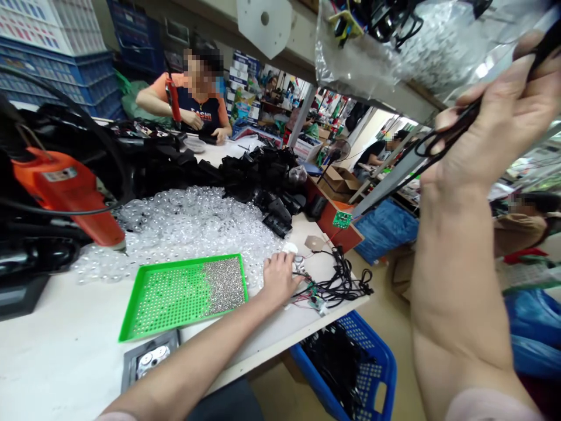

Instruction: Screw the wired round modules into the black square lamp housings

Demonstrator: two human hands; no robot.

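My right hand point(504, 111) is raised at the upper right, its fingers wrapped around a black cable point(467, 120) with looped strands. Below it, a small green circuit board point(342, 219) hangs in the air near the table's far right corner. Low on the table, my left hand point(280, 278) has its fingers curled down over small parts at the end of a wire tangle; what lies under them is hidden. A white round piece point(290, 248) shows just beyond its fingertips. Black cables point(346, 280) with thin coloured wires and small boards spread to its right.
A green tray point(170, 298) of small screws stands left of my left hand. Behind are clear plastic parts point(188, 225) and black housings point(263, 169). An orange electric screwdriver point(70, 196) hangs left. A shelf point(298, 52) overhangs; a blue basket point(385, 362) sits below. A co-worker point(197, 105) sits opposite.
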